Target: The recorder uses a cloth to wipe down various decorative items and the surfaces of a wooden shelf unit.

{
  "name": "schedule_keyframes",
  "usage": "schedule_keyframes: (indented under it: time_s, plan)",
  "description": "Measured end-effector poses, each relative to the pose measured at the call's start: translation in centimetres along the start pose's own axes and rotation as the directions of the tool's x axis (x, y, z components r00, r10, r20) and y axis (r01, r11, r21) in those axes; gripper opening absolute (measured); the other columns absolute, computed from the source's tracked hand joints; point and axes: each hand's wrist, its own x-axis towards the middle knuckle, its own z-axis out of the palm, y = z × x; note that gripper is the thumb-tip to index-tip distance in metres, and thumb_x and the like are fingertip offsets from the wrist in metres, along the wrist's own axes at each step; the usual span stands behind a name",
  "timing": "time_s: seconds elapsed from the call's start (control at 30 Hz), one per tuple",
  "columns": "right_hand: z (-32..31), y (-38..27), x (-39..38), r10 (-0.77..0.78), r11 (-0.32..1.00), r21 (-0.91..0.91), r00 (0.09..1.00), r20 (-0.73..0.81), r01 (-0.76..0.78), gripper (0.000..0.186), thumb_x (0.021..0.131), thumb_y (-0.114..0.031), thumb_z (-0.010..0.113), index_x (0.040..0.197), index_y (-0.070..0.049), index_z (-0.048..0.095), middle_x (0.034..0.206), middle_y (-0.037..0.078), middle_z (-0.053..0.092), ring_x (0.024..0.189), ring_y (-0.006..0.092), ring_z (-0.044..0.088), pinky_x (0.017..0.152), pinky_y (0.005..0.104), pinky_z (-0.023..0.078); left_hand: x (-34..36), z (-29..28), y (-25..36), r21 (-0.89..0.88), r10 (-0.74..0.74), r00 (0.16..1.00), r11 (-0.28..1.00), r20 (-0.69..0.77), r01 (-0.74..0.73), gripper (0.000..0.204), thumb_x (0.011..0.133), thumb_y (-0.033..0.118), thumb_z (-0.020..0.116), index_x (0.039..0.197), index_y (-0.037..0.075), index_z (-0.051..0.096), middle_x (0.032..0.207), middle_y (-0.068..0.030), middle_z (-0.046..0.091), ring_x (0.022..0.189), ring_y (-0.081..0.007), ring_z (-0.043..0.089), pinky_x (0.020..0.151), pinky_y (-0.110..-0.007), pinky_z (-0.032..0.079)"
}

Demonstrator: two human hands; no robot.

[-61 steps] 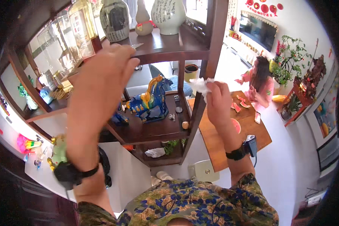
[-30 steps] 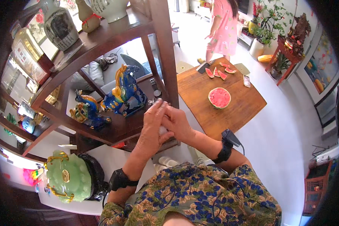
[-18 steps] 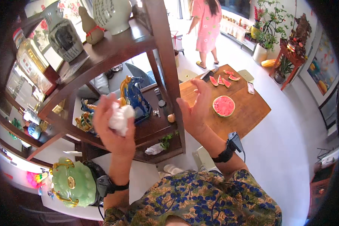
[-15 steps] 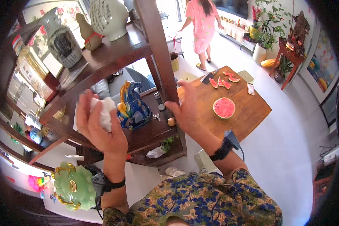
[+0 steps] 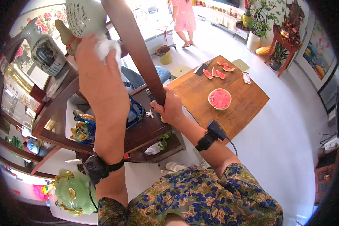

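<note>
My left hand (image 5: 101, 83) is raised at the upper shelf, its fingers closed on a crumpled white wad (image 5: 108, 48) that could be cloth or tissue. Close behind it stand a white vase (image 5: 86, 19) with dark writing and a brown gourd (image 5: 64, 34) tied with red. I cannot tell whether the wad touches the shelf or the vase. My right hand (image 5: 172, 107) is wrapped round the lower part of a dark wooden shelf post (image 5: 136, 47). Below, my left forearm partly hides a blue and gold ceramic ornament (image 5: 84, 128).
A grey patterned vase (image 5: 49, 52) and a golden bottle (image 5: 24, 84) stand on the left shelves. A green pot (image 5: 73, 192) is at lower left. On the wooden table (image 5: 248, 109) are a watermelon half (image 5: 219, 99), several slices and a phone (image 5: 246, 77). A person in pink (image 5: 184, 17) is beyond.
My left hand has gone up with the white wad to the upper shelf. My right hand, open before, has closed round the post. The person in pink is farther off.
</note>
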Motion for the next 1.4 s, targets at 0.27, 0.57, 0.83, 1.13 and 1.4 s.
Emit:
schedule_keyframes:
  time_s: [0.27,0.57,0.83,1.13,1.4]
  plan:
    - [-0.1,0.0,-0.5,0.047,0.997,0.057,0.999,0.02,-0.048,0.057,0.073,-0.033,0.065,0.11,0.0,0.038,0.085,0.021,0.057,0.074,0.04,0.057,0.063,0.0452,0.046,-0.1,0.2,-1.2,0.228,0.275,0.96,0.933,0.051,-0.279,0.026,0.072,0.005,0.059,0.096,0.004,0.051,0.096,-0.0096,0.054,0.098,-0.0292,0.05,0.095,-0.051,0.03]
    - [-0.1,-0.2,-0.5,0.11,0.989,0.091,0.993,0.046,-0.114,0.054,0.075,-0.035,0.062,0.109,-0.001,0.039,0.085,0.021,0.057,0.076,0.0408,0.057,0.065,0.0456,0.046,-1.6,-2.3,-4.4,0.322,0.295,0.954,0.91,-0.06,-0.261,0.02,0.075,0.006,0.051,0.095,0.002,0.055,0.093,-0.0114,0.054,0.098,-0.0315,0.05,0.093,-0.049,0.032]
    - [0.0,-0.3,-0.4,0.108,0.987,0.109,0.992,0.065,-0.115,0.057,0.073,-0.032,0.065,0.111,-0.001,0.038,0.088,0.021,0.056,0.076,0.0406,0.057,0.064,0.0454,0.046,-2.3,-5.0,-7.1,0.345,0.346,0.932,0.893,-0.11,-0.291,0.02,0.078,0.005,0.051,0.098,0.002,0.054,0.095,-0.0121,0.056,0.097,-0.0332,0.051,0.088,-0.044,0.037]
    - [0.0,0.0,-0.5,0.056,0.997,0.055,0.997,0.058,-0.059,0.057,0.073,-0.03,0.064,0.111,0.003,0.037,0.094,0.022,0.054,0.078,0.0407,0.055,0.064,0.045,0.046,-3.1,-7.5,-10.5,0.427,0.393,0.913,0.848,-0.108,-0.314,0.021,0.087,0.008,0.047,0.104,-0.001,0.053,0.099,-0.0143,0.055,0.093,-0.0308,0.052,0.082,-0.039,0.04]
    - [0.0,0.0,-0.5,0.11,0.99,0.078,0.99,0.087,-0.116,0.059,0.074,-0.033,0.064,0.111,0.003,0.036,0.089,0.023,0.054,0.077,0.0412,0.055,0.066,0.0455,0.045,-3.9,-9.1,-12.4,0.548,0.257,0.95,0.827,-0.178,-0.121,0.028,0.093,0.022,0.038,0.103,0.002,0.055,0.098,-0.0127,0.056,0.086,-0.0291,0.052,0.08,-0.037,0.039]
